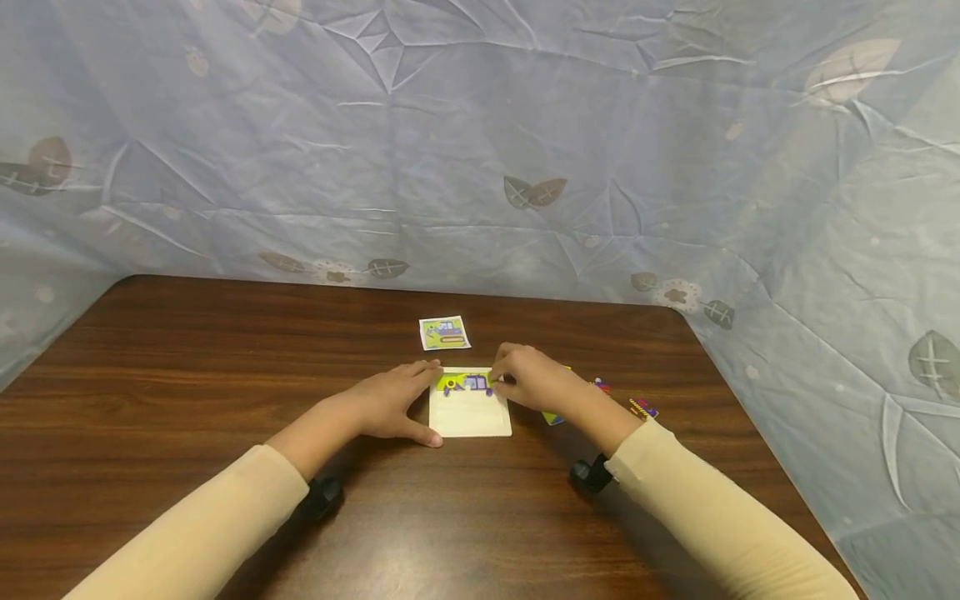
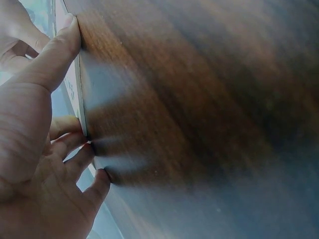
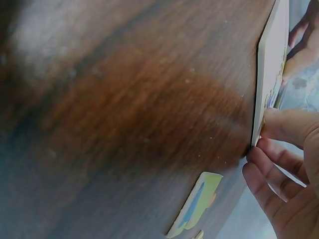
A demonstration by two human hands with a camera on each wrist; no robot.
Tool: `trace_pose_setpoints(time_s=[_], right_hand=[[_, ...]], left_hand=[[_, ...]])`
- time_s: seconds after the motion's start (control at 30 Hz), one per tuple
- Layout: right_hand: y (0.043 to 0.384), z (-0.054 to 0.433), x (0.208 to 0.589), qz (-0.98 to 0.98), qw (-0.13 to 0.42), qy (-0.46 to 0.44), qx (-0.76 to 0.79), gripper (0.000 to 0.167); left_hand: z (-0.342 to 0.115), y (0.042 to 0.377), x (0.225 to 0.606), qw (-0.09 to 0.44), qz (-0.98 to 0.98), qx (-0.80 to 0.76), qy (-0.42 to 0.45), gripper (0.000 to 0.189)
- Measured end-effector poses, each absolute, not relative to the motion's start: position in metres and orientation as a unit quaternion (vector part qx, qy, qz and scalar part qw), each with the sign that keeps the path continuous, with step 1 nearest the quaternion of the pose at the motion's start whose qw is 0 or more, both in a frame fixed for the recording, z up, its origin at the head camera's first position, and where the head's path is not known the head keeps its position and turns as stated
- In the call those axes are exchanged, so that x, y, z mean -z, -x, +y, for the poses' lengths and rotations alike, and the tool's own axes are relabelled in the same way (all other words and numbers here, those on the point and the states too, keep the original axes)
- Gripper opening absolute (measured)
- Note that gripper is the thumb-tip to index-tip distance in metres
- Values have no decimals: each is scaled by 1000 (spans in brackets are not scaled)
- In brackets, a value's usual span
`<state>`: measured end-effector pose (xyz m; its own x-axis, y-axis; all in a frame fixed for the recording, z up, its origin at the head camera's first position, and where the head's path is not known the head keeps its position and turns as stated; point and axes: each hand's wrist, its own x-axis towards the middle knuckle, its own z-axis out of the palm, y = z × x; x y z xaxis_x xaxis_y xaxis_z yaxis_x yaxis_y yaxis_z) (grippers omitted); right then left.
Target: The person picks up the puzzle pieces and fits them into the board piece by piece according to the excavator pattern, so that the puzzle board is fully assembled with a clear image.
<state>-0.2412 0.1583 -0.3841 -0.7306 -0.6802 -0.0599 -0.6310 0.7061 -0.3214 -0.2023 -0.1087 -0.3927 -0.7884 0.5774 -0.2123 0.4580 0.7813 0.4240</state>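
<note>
Cream sleeves (image 1: 202,525) come in from the near left and near right, a black wrist camera (image 1: 322,498) under the left cuff. Between the hands, on the brown wooden table (image 1: 187,358), lies a shallow puzzle tray (image 1: 468,417), its sides running left–right and near–far; it looks nearly square, with no clear long axis. One picture strip (image 1: 474,383), showing part of a purple vehicle on green, runs left to right along its far side — the near part is bare. Beyond it, slightly left, lies a vehicle picture card (image 1: 445,332). To the right lie a green-and-blue piece (image 3: 197,205) and a striped piece (image 1: 643,407); the right forearm partly covers that group. The left hand (image 1: 393,400) spans the tray's left edge, thumb wide of the straight fingers. The right hand (image 1: 528,377) bends narrowly at the far right corner, thumb touching the rim — whether it pinches a piece, I cannot tell.
</note>
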Motion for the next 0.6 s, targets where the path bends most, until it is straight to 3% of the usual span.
trace_pose_setpoints(time_s=[0.6], right_hand=[[242,162,388,921,84,343,164,17]], left_hand=[[-109,203,395,164,929,-180,-278,109]])
